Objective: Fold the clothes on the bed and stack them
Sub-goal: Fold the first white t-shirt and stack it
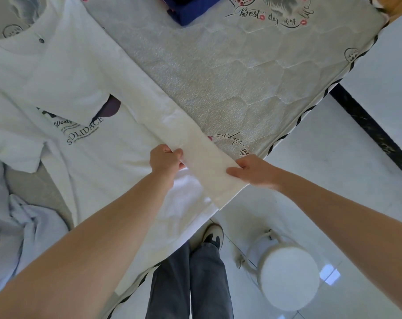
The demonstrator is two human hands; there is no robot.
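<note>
A white T-shirt with a dark "SOLIDACE" print lies spread on the mattress, collar at the far left. Its right side is folded inward as a long strip that runs to the hem at the bed's near corner. My left hand pinches the inner edge of that strip near the hem. My right hand grips the strip's outer edge at the mattress corner. The hem end hangs slightly over the bed edge. One sleeve is folded across the print.
A dark blue folded garment lies at the far end of the mattress. A pale lilac garment is crumpled at the near left. A white round stool stands on the tiled floor beside my legs and shoe.
</note>
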